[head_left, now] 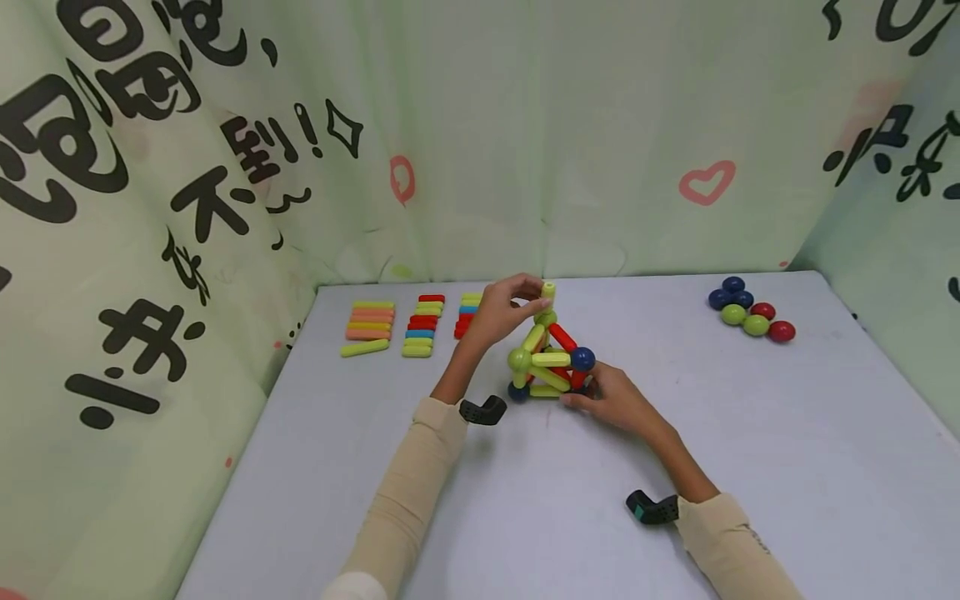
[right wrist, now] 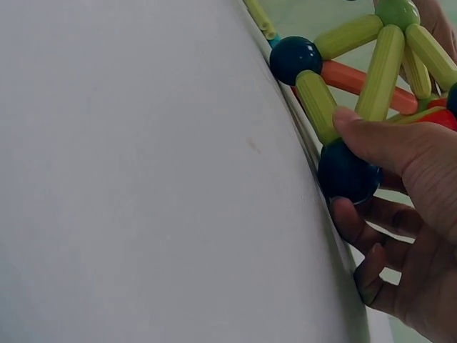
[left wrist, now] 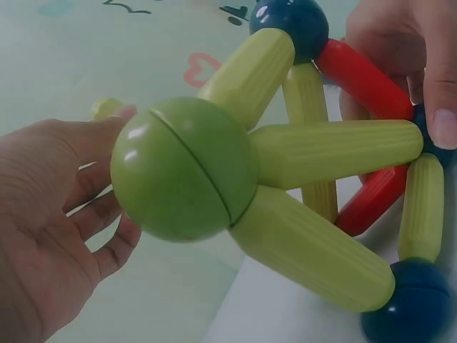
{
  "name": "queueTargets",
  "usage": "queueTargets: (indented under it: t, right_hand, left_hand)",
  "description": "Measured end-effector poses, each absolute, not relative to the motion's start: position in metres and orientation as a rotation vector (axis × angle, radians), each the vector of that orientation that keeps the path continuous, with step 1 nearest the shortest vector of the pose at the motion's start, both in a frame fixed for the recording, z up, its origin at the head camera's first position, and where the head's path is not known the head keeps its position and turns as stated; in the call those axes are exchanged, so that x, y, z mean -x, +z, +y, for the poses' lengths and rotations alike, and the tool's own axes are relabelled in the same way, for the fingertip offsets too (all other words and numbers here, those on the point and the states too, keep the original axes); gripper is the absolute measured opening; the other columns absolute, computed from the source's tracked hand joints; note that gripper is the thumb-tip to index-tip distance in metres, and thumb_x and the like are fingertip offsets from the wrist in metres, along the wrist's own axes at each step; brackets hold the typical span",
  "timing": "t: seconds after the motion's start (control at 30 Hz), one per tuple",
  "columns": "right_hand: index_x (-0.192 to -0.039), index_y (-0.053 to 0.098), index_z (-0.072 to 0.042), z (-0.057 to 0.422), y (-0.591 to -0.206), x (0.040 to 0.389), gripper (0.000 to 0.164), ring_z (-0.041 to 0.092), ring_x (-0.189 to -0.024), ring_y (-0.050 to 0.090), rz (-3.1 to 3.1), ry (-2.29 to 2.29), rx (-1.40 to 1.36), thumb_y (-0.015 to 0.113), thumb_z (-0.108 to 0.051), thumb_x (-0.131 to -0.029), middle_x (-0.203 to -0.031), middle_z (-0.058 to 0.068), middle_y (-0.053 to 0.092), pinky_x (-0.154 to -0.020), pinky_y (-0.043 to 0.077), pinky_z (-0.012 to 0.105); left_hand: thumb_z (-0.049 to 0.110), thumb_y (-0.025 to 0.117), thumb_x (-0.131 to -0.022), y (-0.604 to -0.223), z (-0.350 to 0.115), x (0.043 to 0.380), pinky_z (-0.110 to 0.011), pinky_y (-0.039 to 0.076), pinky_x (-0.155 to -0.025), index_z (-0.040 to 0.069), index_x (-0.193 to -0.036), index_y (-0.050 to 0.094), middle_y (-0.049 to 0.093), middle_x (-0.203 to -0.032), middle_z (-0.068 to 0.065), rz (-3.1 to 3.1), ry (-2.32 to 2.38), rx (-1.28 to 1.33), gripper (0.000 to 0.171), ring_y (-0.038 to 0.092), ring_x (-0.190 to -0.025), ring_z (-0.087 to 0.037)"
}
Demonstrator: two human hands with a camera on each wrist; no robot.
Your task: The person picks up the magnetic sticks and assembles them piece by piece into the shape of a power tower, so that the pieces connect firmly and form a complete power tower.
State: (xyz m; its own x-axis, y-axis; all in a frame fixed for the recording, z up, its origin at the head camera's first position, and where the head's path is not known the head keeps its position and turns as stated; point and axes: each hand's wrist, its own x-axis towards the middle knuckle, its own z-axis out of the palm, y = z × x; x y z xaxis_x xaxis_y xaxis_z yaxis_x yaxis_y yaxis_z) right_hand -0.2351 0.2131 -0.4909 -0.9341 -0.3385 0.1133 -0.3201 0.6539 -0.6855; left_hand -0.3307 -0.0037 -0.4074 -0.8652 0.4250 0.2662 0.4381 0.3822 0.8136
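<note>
A frame of magnetic rods and balls stands on the table between both hands. Its rods are yellow-green and red, its balls green and dark blue. At the top, my left hand pinches a short yellow-green rod that rises from a green ball. In the left wrist view, a big green ball partly covers those fingertips. Low on the right side, my right hand grips a dark blue corner ball between thumb and fingers, as the right wrist view shows.
Rows of coloured rods lie at the back left, with another stack beside them and a third partly behind the left hand. Loose blue, green and red balls sit at the back right. A printed curtain surrounds the white table.
</note>
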Motion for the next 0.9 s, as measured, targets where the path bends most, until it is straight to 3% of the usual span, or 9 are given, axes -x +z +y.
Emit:
queueTargets:
  t: [0.27,0.43,0.63,0.9]
  right_hand:
    - [-0.115,0.059,0.0,0.204,-0.488,0.233,0.05,0.013,-0.066,0.049,2.947,-1.11,0.484,0.08,-0.029,-0.081,-0.083,0.006,0.063,-0.057,0.041,0.024]
    - [-0.112,0.06,0.002,0.2,-0.489,0.231,0.049,0.014,-0.067,0.052,2.962,-1.109,0.442,0.081,-0.027,-0.08,-0.084,0.009,0.066,-0.057,0.043,0.025]
    - [-0.111,0.06,0.0,0.201,-0.491,0.232,0.047,0.013,-0.064,0.051,2.963,-1.126,0.452,0.081,-0.028,-0.08,-0.08,0.006,0.064,-0.055,0.044,0.024]
    - [-0.116,0.059,0.003,0.201,-0.492,0.232,0.05,0.014,-0.066,0.05,2.98,-1.139,0.437,0.081,-0.025,-0.08,-0.089,0.01,0.067,-0.056,0.042,0.023]
  left_hand:
    - [0.033,0.064,-0.095,-0.413,-0.013,0.331,-0.025,0.054,-0.084,0.012,-0.124,0.062,0.07,-0.116,-0.006,-2.582,-1.567,0.807,0.036,0.066,-0.106,-0.017]
    - [0.03,0.057,-0.099,-0.431,-0.03,0.336,-0.032,0.054,-0.089,0.01,-0.12,0.065,0.071,-0.111,-0.007,-2.675,-1.383,0.574,0.029,0.065,-0.104,-0.02]
    - [0.016,0.069,-0.091,-0.456,-0.053,0.336,-0.033,0.054,-0.091,0.009,-0.112,0.072,0.064,-0.115,-0.011,-2.973,-0.637,0.261,0.022,0.057,-0.109,-0.024]
    - [0.024,0.077,-0.084,-0.474,-0.061,0.33,-0.03,0.055,-0.089,0.01,-0.108,0.071,0.064,-0.116,-0.01,-2.999,-0.271,0.32,0.028,0.057,-0.107,-0.023]
